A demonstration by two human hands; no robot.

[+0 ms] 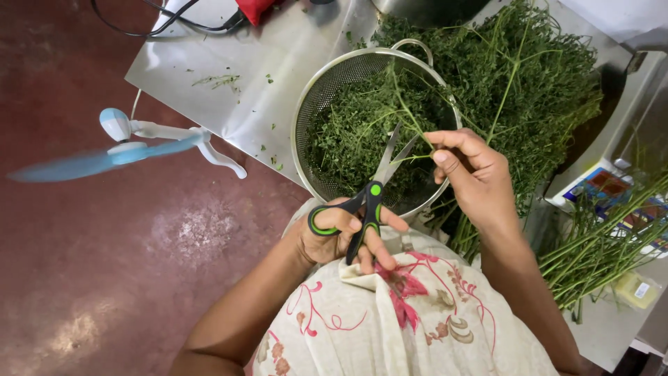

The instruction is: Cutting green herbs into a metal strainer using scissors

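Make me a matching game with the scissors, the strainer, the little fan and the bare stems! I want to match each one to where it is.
Things:
1. scissors
2. metal colander
3. small blue fan
4. bare green stems

Places:
A. over the red floor, beside the steel table
B. in the left hand, blades open
C. piled at the far right, past the right hand
D. on the steel table, holding cut leaves

Pairs: 1-B, 2-D, 3-A, 4-C
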